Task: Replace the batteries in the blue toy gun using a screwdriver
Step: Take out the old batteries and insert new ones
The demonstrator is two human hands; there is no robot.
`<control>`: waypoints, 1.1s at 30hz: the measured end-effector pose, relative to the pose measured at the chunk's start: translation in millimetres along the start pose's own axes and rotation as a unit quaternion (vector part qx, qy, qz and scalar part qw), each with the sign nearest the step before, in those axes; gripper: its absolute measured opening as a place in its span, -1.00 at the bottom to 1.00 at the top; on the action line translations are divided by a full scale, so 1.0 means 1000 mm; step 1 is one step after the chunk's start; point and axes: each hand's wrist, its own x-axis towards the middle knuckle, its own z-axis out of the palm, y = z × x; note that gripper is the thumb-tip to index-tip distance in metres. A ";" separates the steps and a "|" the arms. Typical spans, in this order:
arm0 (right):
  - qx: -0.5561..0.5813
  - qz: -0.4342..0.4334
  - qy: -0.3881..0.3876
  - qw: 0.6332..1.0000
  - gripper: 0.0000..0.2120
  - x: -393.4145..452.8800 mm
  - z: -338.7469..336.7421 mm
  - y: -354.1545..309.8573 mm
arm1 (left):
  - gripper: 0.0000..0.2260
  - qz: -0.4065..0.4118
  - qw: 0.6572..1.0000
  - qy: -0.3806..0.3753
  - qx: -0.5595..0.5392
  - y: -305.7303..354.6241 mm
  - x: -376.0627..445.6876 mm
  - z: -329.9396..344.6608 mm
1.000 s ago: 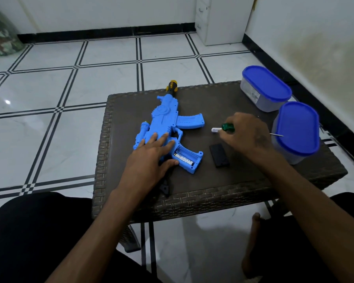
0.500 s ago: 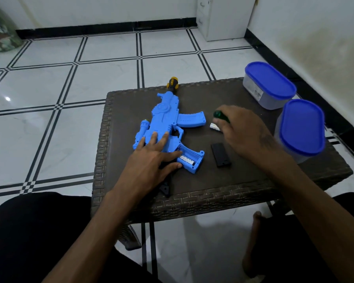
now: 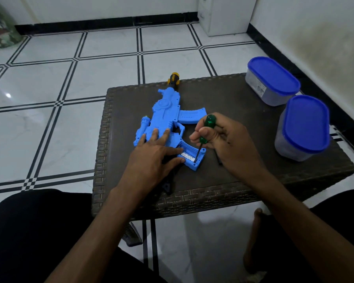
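Blue plastic toy gun [image 3: 168, 119] lying flat on the tabletop, battery bay open.
Green-handled screwdriver [image 3: 204, 131] stands tilted, tip down inside the bay against a white battery [image 3: 187, 155].

The toy gun [image 3: 168, 119] lies on the table [image 3: 233, 180], two containers [image 3: 272, 80] to its right.

I logged two blue-lidded containers, one [image 3: 272, 81] at the tabletop's [image 3: 243, 111] far right corner, one [image 3: 303, 127] along its right edge.
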 end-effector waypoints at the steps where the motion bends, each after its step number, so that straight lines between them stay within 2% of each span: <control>1: -0.007 -0.001 -0.001 1.000 -0.94 0.000 0.000 0.000 | -0.64 0.000 1.000 0.003 -0.003 -0.001 0.000 0.000; 7: -0.122 -0.084 -0.006 0.989 -0.87 0.000 0.004 0.003 | -0.65 0.000 1.000 0.012 -0.002 -0.002 0.000 0.002; 11: -0.127 -0.095 0.013 0.987 -0.85 -0.003 0.005 0.011 | -0.64 -0.003 1.000 0.014 -0.004 -0.002 0.000 0.002; 14: -0.055 -0.053 0.031 0.997 -0.88 -0.011 0.002 0.016 | -0.64 -0.005 1.000 0.010 -0.009 -0.001 0.000 0.002; 17: 0.044 -0.010 0.082 0.996 -0.91 -0.021 0.000 0.020 | -0.64 -0.004 1.000 0.012 -0.010 -0.001 -0.001 0.002; 20: 0.110 0.004 0.137 0.984 -0.88 -0.029 0.003 0.025 | -0.63 -0.001 1.000 0.008 0.008 0.000 -0.001 0.002; 23: 0.174 0.022 0.184 0.967 -0.86 -0.031 0.008 0.027 | -0.51 0.003 0.999 0.005 0.036 0.001 -0.002 0.002; 27: 0.247 0.045 0.214 0.944 -0.81 -0.024 0.009 0.022 | -0.44 0.011 0.999 0.004 0.053 0.000 -0.001 0.002; 30: 0.180 0.018 0.186 0.966 -0.81 -0.015 0.001 0.013 | -0.43 0.011 0.998 -0.001 0.058 0.000 -0.001 0.001; 33: -0.016 0.025 0.092 0.995 -0.84 -0.006 -0.010 0.011 | -0.44 0.014 0.998 0.003 0.062 0.001 -0.001 0.000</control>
